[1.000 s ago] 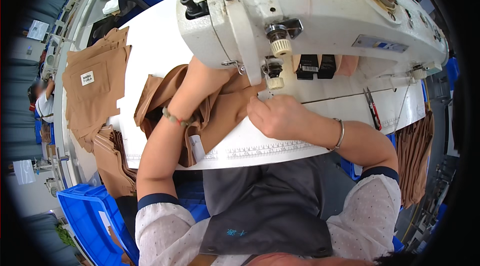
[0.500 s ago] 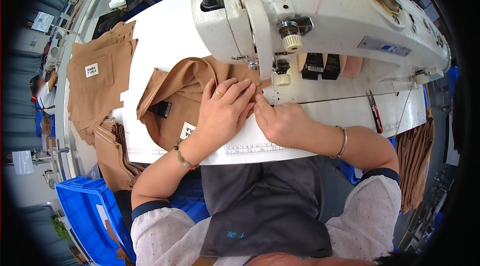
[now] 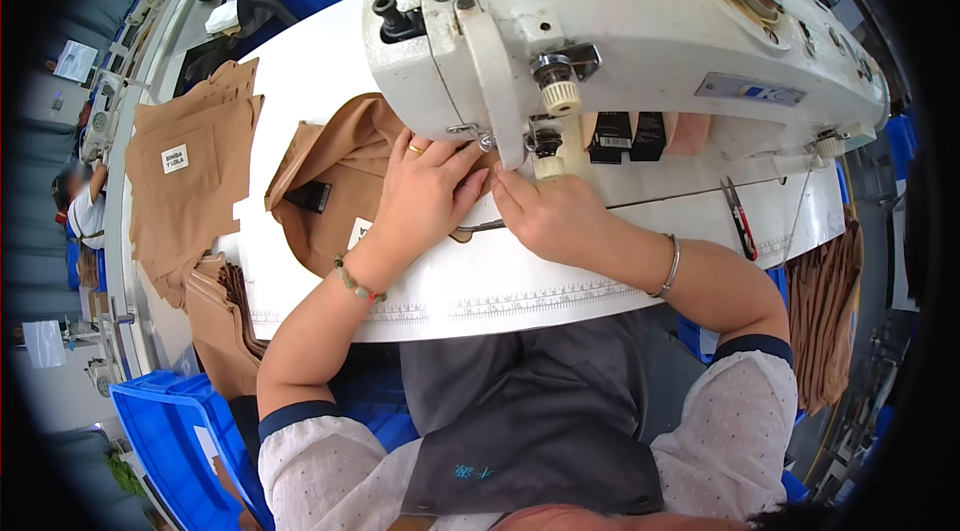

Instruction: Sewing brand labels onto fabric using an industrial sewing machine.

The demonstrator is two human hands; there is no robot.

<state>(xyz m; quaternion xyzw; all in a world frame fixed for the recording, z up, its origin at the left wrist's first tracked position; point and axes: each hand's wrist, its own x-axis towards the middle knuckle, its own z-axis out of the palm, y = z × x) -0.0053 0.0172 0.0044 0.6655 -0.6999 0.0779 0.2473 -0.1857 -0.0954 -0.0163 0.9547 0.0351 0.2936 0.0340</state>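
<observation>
A brown fabric piece (image 3: pixel 340 156), folded and curled up at its far edge, lies under the head of the white sewing machine (image 3: pixel 640 41). It bears a black label (image 3: pixel 312 196) and a white patch, the patch partly covered by my left wrist. My left hand (image 3: pixel 425 196) rests on the cloth with fingers stretched toward the presser foot; its fingertips are partly hidden behind the machine head. Just right of the needle area, my right hand (image 3: pixel 548 216) is closed, thumb and forefinger pinching the cloth's edge. The needle itself is hidden from sight.
Brown cut panels (image 3: pixel 195 166) lie stacked at the left, with more folded pieces (image 3: pixel 225 316) hanging over the table edge. Red-handled snips (image 3: pixel 740 219) and black label bundles (image 3: pixel 628 136) lie at the right. A blue crate (image 3: pixel 180 431) stands at lower left.
Both hands have moved away from me, closer to the machine head, taking the cloth along. My left fingertips have slid partly behind the machine head, and the white tabletop shows below my hands.
</observation>
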